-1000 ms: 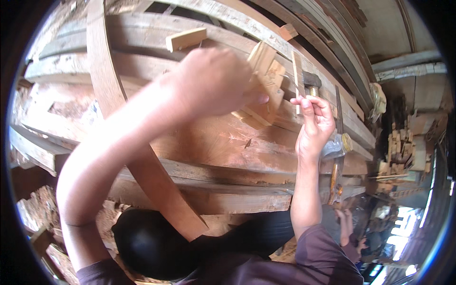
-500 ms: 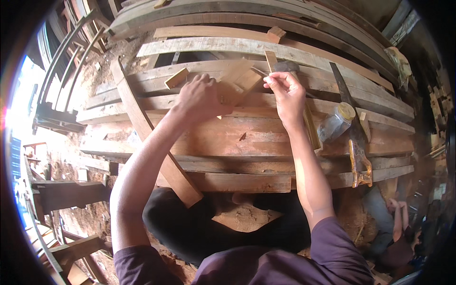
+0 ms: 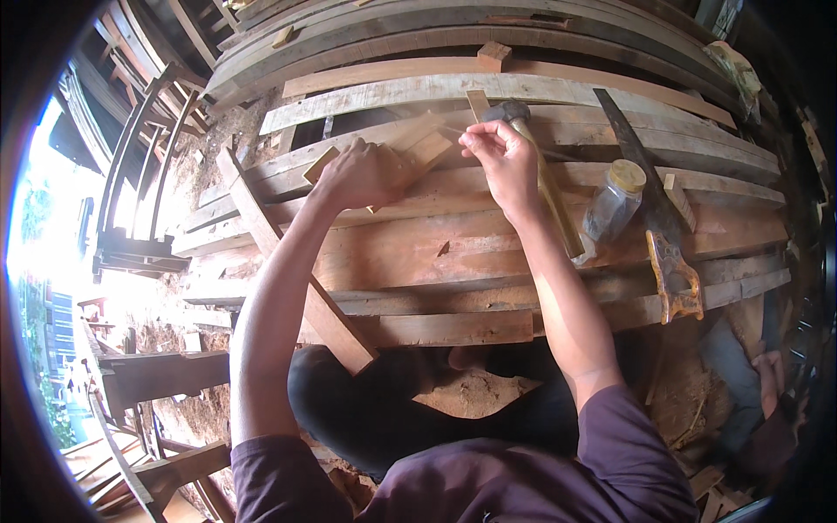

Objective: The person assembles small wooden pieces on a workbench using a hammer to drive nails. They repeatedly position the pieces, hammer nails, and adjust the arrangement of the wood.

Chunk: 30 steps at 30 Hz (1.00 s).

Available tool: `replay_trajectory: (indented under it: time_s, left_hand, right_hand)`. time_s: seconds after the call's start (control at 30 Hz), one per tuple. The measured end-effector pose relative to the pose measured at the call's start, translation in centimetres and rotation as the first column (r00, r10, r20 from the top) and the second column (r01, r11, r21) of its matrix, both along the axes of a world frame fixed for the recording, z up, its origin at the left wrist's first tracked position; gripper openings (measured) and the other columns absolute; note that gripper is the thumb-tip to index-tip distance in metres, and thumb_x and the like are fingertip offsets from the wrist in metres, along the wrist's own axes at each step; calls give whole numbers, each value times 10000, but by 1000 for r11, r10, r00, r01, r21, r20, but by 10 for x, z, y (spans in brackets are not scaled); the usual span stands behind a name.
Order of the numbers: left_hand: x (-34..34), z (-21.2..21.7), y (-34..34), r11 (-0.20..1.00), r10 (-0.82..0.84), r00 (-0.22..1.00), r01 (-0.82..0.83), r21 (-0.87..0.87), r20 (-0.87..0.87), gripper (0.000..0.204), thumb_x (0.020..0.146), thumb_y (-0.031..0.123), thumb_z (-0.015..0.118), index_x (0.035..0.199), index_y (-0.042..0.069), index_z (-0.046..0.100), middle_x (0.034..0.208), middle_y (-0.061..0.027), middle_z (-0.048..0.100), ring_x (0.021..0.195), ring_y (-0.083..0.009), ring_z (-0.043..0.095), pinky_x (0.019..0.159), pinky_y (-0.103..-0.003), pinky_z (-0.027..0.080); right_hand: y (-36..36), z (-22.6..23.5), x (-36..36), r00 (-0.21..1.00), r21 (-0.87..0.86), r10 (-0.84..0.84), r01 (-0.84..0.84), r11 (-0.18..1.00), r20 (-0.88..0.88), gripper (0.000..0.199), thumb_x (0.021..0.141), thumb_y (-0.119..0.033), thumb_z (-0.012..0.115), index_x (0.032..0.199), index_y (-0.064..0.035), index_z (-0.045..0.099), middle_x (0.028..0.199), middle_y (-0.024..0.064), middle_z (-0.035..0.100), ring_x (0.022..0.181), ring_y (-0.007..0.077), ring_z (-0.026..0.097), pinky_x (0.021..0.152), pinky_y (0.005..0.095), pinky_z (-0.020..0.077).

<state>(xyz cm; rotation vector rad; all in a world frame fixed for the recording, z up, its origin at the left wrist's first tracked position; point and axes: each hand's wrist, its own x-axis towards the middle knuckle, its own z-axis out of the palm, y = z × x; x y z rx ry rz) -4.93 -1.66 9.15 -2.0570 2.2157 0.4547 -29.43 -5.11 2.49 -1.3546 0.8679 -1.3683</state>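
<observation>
A: Starting at the far left, what stands there?

B: A slanted wooden batten (image 3: 296,270) leans across the stacked planks (image 3: 488,253) that serve as the bench. Just right of its top, the left hand (image 3: 362,174) lies palm-down on a small wooden block (image 3: 418,148), the fingers curled over it and pressing it flat against the planks.

A: And the right hand?

B: The right hand (image 3: 501,161) is close beside the block, its fingers pinched shut on something thin at the block's edge, possibly a nail; it is too small to tell. A hammer (image 3: 536,166) lies just behind that hand, its head near the knuckles and its handle running down the planks, untouched.

A: How would the block handle?

B: It looks light, stiff and dry, rough enough not to slip, though a thin piece like that could split near its ends. Holding it across its flat middle, as the left hand does, seems the safest grip.

A: Further right?

B: A clear plastic jar (image 3: 615,200) with a yellow lid, then a handsaw (image 3: 654,218) lying blade-up along the planks.
</observation>
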Motion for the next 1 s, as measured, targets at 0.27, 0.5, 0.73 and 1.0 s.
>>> replay_trajectory:
  time_s: [0.27,0.5,0.73,1.0]
  left_hand:
    - [-1,1,6,990,-94,992,102,-98,78,871,718,438,919,1381,-20,588,1373,-242,602,1298,-415,604,1084,-489,525]
    - [6,-30,18,786,-139,977,208,-583,160,920,725,280,934,1488,15,493,1457,-218,518,1295,-427,566,1114,-531,491]
    - [3,-42,26,561,-186,938,347,-752,294,742,726,197,886,1380,28,579,1347,-175,536,1221,-384,578,1077,-512,497]
    - [9,-44,36,414,-197,938,344,-843,286,820,682,238,930,1392,6,593,1355,-176,547,1254,-407,578,1057,-526,514]
  right_hand:
    - [-4,6,-4,993,19,-22,20,1000,120,123,1023,-94,747,1082,13,756,976,77,805,875,124,754,815,274,606]
    - [-5,12,-13,976,59,-49,37,998,210,114,1028,-97,754,1107,-16,758,999,80,801,860,137,742,847,281,592]
    - [-5,15,-17,933,62,23,-48,997,360,126,1043,-118,742,1131,-27,749,1035,88,794,901,138,737,863,283,585]
    - [-9,11,-20,856,39,61,-95,995,514,97,1023,-137,762,1082,-62,778,1026,62,792,931,145,740,851,302,601]
